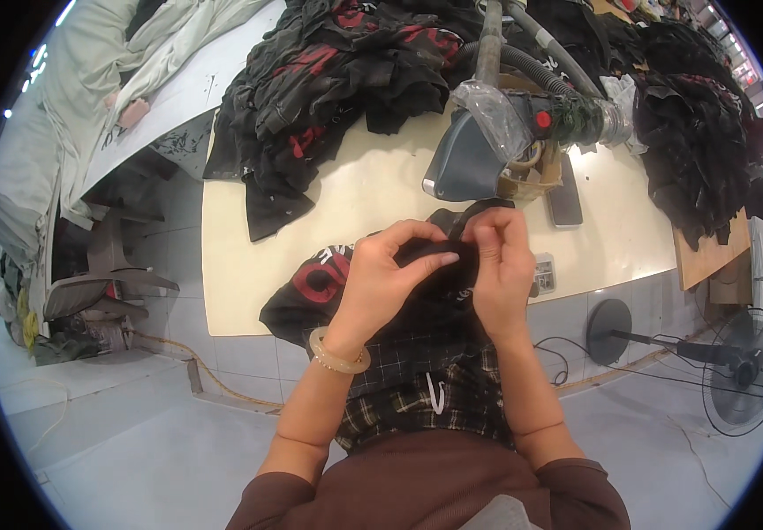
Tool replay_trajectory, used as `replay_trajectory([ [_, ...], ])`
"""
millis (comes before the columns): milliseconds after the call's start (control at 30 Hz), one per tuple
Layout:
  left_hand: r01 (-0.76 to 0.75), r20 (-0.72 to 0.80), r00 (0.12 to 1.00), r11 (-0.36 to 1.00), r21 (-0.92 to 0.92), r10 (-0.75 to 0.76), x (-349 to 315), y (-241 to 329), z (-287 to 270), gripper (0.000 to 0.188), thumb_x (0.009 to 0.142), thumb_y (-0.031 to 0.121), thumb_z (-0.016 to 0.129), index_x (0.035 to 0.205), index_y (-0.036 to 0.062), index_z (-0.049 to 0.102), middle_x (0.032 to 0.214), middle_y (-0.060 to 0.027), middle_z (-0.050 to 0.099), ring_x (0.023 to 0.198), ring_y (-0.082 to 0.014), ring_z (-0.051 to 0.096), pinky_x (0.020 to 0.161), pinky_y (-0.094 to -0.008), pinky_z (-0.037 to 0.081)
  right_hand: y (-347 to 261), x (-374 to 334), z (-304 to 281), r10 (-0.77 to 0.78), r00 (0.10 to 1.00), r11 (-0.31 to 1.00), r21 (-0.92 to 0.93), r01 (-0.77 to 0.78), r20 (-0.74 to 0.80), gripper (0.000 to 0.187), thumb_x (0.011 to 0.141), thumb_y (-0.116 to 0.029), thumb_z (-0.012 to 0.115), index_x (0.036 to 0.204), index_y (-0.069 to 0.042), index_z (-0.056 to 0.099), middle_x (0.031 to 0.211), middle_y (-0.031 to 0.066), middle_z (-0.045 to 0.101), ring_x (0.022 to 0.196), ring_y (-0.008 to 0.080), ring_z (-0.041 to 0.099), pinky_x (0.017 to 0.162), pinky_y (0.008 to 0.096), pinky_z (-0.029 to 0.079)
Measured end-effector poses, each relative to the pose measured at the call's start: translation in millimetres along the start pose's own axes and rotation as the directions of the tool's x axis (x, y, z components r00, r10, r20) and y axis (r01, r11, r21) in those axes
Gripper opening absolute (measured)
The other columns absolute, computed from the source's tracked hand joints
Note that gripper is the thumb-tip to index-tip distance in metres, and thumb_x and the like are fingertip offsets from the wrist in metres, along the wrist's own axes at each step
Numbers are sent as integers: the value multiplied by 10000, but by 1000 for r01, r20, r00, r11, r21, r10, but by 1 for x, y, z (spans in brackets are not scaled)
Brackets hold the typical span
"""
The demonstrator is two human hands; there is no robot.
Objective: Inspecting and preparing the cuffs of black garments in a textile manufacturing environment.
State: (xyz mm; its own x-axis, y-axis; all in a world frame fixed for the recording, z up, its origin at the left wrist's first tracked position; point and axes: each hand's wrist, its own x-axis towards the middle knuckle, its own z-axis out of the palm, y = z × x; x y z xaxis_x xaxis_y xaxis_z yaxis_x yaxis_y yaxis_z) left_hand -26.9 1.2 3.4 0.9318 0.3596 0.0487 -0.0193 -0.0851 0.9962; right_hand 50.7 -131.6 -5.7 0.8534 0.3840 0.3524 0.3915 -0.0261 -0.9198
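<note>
A black garment (298, 309) with red and white print lies over the table's near edge and partly on my lap. Both hands hold its upper part in front of me, close together. My left hand (386, 278) pinches the dark cloth between thumb and fingers, and a pale bangle circles that wrist. Just to its right, my right hand (502, 274) has its fingers closed on a raised fold of the same garment. Beyond my hands stands a blue-grey machine (468, 155) with a red button, partly wrapped in clear plastic.
Piles of black garments with red print (337, 79) cover the cream table's (368, 181) back left; more black garments (695, 132) hang at the right. A dark phone-like slab (565, 196) lies beside a cardboard box (532, 181). A standing fan (742, 367) is at right, a chair (103, 287) at left.
</note>
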Motion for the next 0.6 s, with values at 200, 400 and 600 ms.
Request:
replay_trajectory([
  [200, -37, -145, 989, 989, -141, 16, 7, -4, -3, 110, 821, -36, 676, 925, -48, 642, 881, -42, 683, 826, -77, 608, 769, -217, 493, -3, 5, -4, 193, 969, 964, 157, -217, 154, 221, 824, -87, 738, 957, 10, 590, 852, 36, 637, 725, 73, 551, 691, 212, 457],
  [400, -87, -223, 975, 959, -269, 26, 21, 0, 8, 143, 801, -88, 675, 865, -19, 568, 853, -49, 651, 788, -82, 607, 746, -211, 496, -6, 2, 4, 228, 974, 969, 97, -228, 9, 173, 815, -49, 735, 814, 33, 582, 709, 10, 593, 647, 49, 476, 600, 211, 410],
  [600, -75, -220, 975, 945, -318, 3, 29, 2, 5, 176, 793, -89, 683, 821, 6, 537, 814, -40, 650, 752, -68, 601, 711, -200, 489, -5, 2, 4, 187, 982, 980, 68, -185, -27, 205, 812, -35, 731, 778, 24, 538, 662, -11, 527, 634, 42, 420, 572, 204, 367],
])
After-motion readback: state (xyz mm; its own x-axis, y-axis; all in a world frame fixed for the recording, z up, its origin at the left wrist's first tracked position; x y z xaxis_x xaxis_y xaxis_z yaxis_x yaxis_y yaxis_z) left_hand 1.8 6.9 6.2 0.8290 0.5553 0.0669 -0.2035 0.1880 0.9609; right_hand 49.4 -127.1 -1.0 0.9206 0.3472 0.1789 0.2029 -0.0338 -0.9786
